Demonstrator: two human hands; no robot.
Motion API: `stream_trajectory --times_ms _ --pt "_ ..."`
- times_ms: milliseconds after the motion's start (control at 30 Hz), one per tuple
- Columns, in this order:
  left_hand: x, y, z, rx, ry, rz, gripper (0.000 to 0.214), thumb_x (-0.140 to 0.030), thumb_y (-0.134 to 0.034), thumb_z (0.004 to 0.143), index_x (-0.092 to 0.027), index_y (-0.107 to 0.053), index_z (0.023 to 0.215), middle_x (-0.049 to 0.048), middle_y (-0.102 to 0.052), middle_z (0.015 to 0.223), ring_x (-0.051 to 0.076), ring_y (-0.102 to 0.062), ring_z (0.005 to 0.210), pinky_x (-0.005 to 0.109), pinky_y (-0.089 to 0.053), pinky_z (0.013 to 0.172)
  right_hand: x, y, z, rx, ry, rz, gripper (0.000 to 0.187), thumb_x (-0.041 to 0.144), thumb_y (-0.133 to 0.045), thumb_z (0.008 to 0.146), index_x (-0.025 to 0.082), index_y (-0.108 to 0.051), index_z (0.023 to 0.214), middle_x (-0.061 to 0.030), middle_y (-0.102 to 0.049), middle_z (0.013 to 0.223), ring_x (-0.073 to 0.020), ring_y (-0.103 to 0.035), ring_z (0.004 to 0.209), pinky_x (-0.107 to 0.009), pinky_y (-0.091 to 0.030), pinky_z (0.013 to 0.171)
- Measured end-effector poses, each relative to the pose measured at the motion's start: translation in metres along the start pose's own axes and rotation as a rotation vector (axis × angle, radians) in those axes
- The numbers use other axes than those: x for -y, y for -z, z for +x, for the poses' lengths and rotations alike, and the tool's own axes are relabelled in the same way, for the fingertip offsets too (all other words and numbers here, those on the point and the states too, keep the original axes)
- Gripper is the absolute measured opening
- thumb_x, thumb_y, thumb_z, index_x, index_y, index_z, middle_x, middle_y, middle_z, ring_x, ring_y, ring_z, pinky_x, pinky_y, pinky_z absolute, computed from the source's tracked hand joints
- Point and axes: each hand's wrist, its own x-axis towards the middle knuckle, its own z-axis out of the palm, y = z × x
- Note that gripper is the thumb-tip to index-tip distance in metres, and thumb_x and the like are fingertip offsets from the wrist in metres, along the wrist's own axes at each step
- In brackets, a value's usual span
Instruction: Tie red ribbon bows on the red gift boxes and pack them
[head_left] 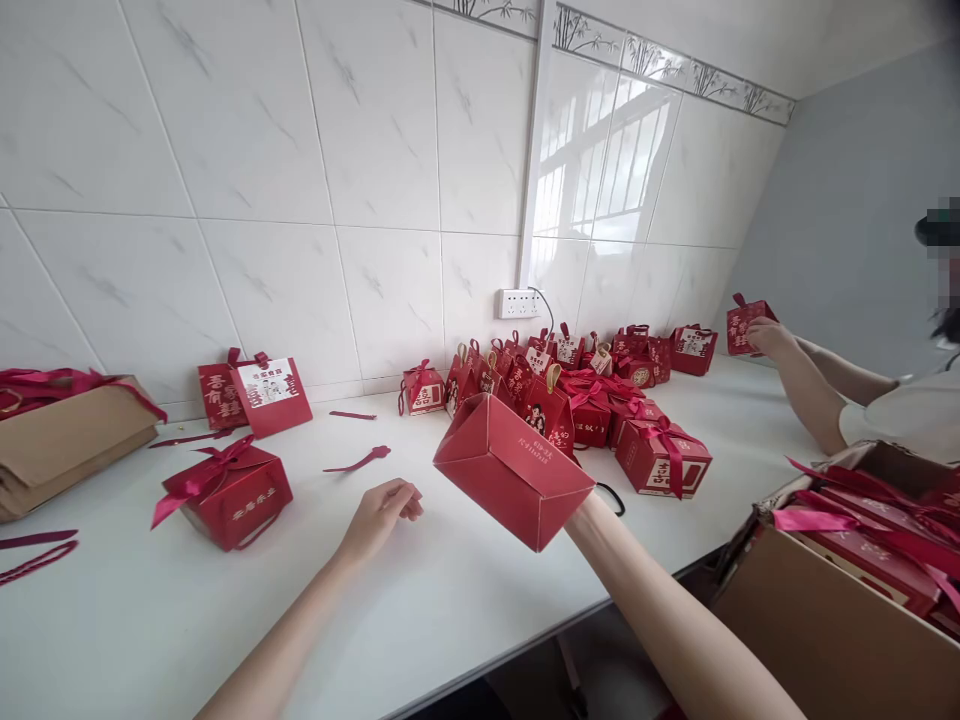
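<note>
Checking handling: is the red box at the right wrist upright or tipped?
Tipped: the red box slants, a panel with small print facing the camera.

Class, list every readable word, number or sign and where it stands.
"囍": small box near the wall.
"囍": box at right, partly ribbon-covered.
"有囍": red bag at left.
"安居乐业", apparently: ribboned box at left.
Too small or blurred: held box, white label, the other person's box, most crowded bags.
</note>
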Motion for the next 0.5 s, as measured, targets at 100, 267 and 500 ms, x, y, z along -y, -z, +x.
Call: stream_trajectory --times_ms 100,267,500 --pt "0.002 0.000 0.001 0.007 -0.001 -0.004 0.029 -0.042 -0.051 0.078 -0.017 -0.061 0.067 0.0033 -0.064 0.062 0.017 -0.059 0.063 0.031 -0.048 0.066 0.000 -0.001 -0.001 0.030 0.012 -0.058 0.018 0.035 -0.060 0.076 0.020 -0.061 0.067 -0.0007 -0.067 0.066 -0.0156 -0.068 0.071 -0.027 -0.053 0.074" --pt "0.000 0.000 0.000 -0.001 -0.007 0.018 0.025 -0.037 -0.050 0.076 -0.018 -0.060 0.064 0.0025 -0.063 0.061 0.017 -0.058 0.062 0.030 -0.047 0.065 -0.002 -0.003 -0.005 0.033 0.012 -0.156 0.028 0.040 -0.060 0.075 0.020 -0.055 0.056 -0.0024 -0.066 0.062 -0.0172 -0.068 0.065 -0.028 -0.054 0.065" --pt "0.001 -0.002 0.001 -0.011 0.025 0.022 0.025 -0.040 -0.054 0.072 -0.018 -0.059 0.062 0.0044 -0.064 0.061 0.020 -0.059 0.064 0.031 -0.047 0.062 0.000 -0.013 -0.012 0.058 0.140 -0.370 0.032 0.044 -0.056 0.077 0.018 -0.055 0.058 -0.0034 -0.063 0.056 -0.0200 -0.068 0.061 -0.030 -0.053 0.057"
